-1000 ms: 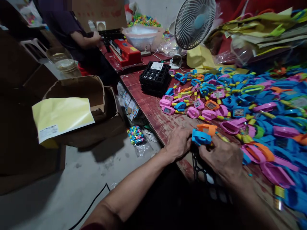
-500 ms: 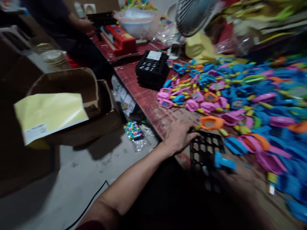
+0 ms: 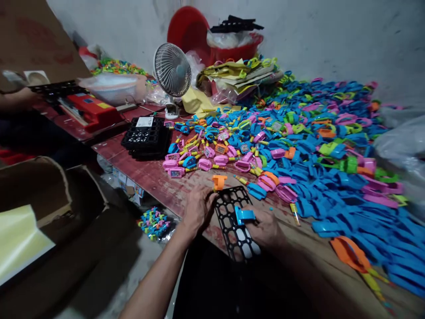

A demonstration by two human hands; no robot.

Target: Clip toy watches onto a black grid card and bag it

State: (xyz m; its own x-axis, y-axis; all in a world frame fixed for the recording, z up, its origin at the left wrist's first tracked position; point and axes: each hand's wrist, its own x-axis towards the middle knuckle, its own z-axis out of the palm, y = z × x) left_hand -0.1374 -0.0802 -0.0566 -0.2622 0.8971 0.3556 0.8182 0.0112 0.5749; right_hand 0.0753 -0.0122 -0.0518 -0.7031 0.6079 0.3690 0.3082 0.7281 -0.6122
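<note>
A black plastic tray (image 3: pixel 229 225) with rows of openings lies at the table's front edge, between my hands. My left hand (image 3: pixel 196 212) is at its upper left corner, fingers curled. An orange toy watch (image 3: pixel 219 182) stands at those fingertips, its yellow end partly hidden by them. My right hand (image 3: pixel 268 228) is closed on a blue toy watch (image 3: pixel 245 215), held over the right half of the tray. Pale patches show through the lower openings. Loose toy watches (image 3: pixel 265 181) in blue, pink and orange, some with yellow tubes, lie just beyond the tray.
A large heap of toy watches (image 3: pixel 318 177) covers the right side. Stacked black trays (image 3: pixel 146 139), a fan (image 3: pixel 171 73) and a red machine (image 3: pixel 89 110) stand at left and back. A cardboard box (image 3: pixel 36 190) is below left. Another person's arm (image 3: pixel 16 101) shows at far left.
My view has swung right and up, showing more of the heap and wall. The orange toy watch has come away from the pink ones, to my left fingertips. My right hand still holds the blue one.
</note>
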